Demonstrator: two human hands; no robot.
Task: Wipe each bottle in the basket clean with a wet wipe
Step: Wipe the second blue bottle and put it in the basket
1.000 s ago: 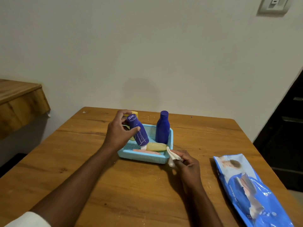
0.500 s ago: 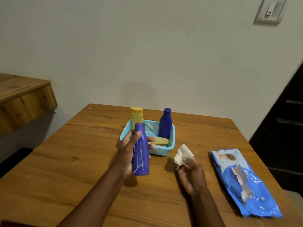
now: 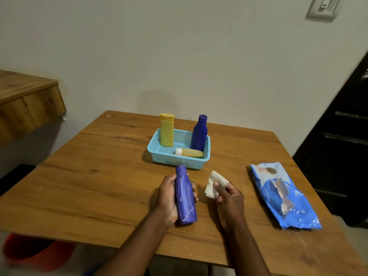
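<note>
While the left hand (image 3: 169, 198) wraps its fingers round the purple bottle (image 3: 185, 196) — its long side pointing away toward the basket (image 3: 159, 154) — the wipe (image 3: 214, 185), pinched in the right hand (image 3: 229, 198), waits just beside its right side.

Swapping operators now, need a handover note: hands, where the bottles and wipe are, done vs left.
Left hand grips the purple bottle above the table, out of the basket; white scribble marks show on it, wiping not started.
Right hand pinches the crumpled wet wipe beside the bottle, not touching it.
In the blue basket: yellow bottle and dark blue bottle upright, small yellow bottle lying down.
Wipe pack lies on the right.
Left: wipe the held bottle, then the other three.
</note>
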